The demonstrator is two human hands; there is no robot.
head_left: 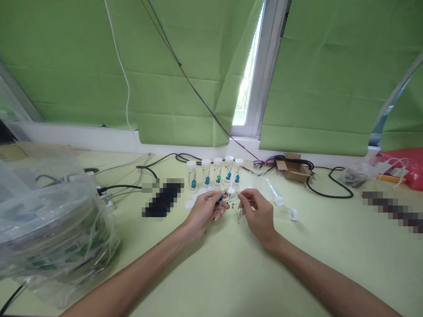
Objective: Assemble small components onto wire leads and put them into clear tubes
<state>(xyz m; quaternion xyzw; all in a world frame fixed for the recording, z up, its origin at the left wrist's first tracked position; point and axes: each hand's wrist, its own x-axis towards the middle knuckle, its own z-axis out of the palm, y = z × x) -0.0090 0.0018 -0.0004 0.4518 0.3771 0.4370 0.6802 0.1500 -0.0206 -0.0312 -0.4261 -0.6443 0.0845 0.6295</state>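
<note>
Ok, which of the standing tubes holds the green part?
The middle tube of the five, third from the left: the part inside it looks green, while the other four tubes hold blue parts.

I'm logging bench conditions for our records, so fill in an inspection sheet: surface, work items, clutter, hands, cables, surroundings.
Surface: pale yellow-green table.
Work items: five capped tubes upright in a row, blue or green parts inside.
Clutter: plastic-bagged bundle at left; open cardboard box at back right.
Hands: left hand holds a dark-blue component; right hand seems to pinch thin wires.
Cables: black cables lie at the back and left.
Surroundings: green blinds; daylight through a window gap.
</note>
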